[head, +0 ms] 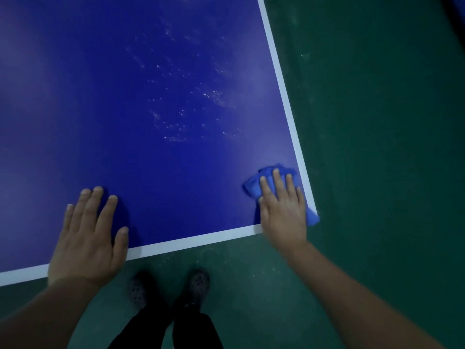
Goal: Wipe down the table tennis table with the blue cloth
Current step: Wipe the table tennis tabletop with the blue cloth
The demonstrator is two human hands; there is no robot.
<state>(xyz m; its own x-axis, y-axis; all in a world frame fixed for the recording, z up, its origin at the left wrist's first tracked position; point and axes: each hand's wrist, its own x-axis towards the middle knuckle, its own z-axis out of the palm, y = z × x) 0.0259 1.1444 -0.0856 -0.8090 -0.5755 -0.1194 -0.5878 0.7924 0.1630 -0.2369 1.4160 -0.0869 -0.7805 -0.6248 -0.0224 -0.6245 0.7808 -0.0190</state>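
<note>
- My right hand (283,210) presses the crumpled blue cloth (254,188) flat-fingered at the near right corner of the dark blue table tennis table (125,96).
- My left hand (88,235) rests spread and empty on the near edge, well apart.
- The speckled unwiped patch (191,107) lies ahead and left of the cloth.

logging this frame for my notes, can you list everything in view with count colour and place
table tennis table: one, dark blue top with white edge lines, fills the upper left; its near right corner is in view
blue cloth: one, bright blue, bunched at the near right corner of the table, one end hanging over the edge
pale specks: many, whitish, scattered over the middle of the table top
floor: one, dark green, right of and below the table
shoes: two, dark with holes, on the floor by the near edge
trousers: black, bottom centre
left hand: one, flat on the near edge
right hand: one, fingers straight, pressing on the cloth
</note>
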